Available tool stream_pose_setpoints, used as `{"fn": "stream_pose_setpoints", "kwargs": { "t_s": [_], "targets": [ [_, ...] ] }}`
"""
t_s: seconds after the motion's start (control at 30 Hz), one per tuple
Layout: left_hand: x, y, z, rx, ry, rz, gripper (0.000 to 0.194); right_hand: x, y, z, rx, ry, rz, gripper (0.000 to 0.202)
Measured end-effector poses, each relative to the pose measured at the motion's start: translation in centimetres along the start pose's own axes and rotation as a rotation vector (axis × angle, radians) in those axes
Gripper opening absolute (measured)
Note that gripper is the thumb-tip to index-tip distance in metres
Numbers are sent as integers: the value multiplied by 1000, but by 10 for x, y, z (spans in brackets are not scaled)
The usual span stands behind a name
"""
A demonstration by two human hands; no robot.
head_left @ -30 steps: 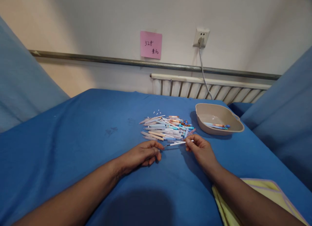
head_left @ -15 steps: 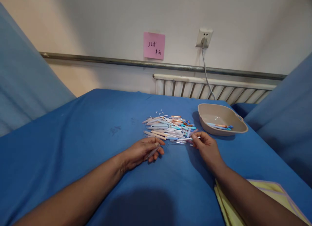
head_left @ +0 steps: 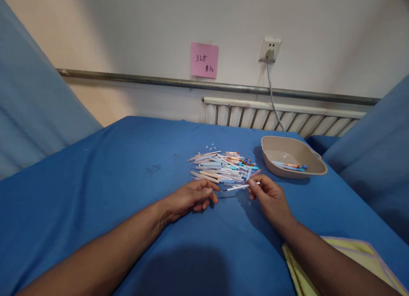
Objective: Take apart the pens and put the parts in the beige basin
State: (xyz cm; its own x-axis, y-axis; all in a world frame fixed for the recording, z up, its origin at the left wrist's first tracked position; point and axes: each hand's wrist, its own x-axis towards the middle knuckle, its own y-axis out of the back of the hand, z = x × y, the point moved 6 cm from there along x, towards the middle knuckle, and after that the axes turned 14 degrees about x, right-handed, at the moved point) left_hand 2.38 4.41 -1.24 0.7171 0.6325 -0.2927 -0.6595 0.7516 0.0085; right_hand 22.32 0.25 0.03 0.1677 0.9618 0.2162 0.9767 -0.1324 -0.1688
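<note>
My right hand point(head_left: 270, 198) pinches a thin white pen refill point(head_left: 238, 188), whose dark tip points left toward my other hand. Thumb and fingers of my left hand point(head_left: 191, 199) are curled together just left of that tip; whatever they hold is hidden. Behind both hands lies a loose pile of pens and pen parts point(head_left: 220, 166), in white, grey, beige, light blue, teal and orange. Several tiny white pieces point(head_left: 211, 147) are scattered behind the pile. To the right, a beige basin point(head_left: 279, 147) holds several pens point(head_left: 289, 165).
A blue cloth point(head_left: 105, 168) covers the surface. Under my right forearm is a folded yellow cloth point(head_left: 358, 255). Along the wall are a metal rail point(head_left: 159, 80), a radiator point(head_left: 236, 115), a pink note point(head_left: 204, 61) and a plugged-in cable point(head_left: 271, 89). Blue curtains point(head_left: 28, 91) hang at both sides.
The grey pen barrel seen in my left hand is no longer visible. My right hand has moved slightly left and down, bringing the white refill off the pile's edge and nearer my left fingers.
</note>
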Motion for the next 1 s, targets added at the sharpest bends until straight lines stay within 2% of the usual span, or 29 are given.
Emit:
{"fn": "stream_pose_setpoints", "kwargs": {
  "t_s": [0.23, 0.5, 1.0],
  "targets": [
    [-3, -9, 2, 92, -19, -65, 38, -6, -7, -4, 2, -21, -32, 22],
    [-3, -17, -1, 117, 13, -155, 37, -9, -17, 6, 34, -108, -113, 28],
    [-4, -30, -9, -55, 104, -293, 42, -9, -19, 10, 15, -183, -185, 34]
  ]
}}
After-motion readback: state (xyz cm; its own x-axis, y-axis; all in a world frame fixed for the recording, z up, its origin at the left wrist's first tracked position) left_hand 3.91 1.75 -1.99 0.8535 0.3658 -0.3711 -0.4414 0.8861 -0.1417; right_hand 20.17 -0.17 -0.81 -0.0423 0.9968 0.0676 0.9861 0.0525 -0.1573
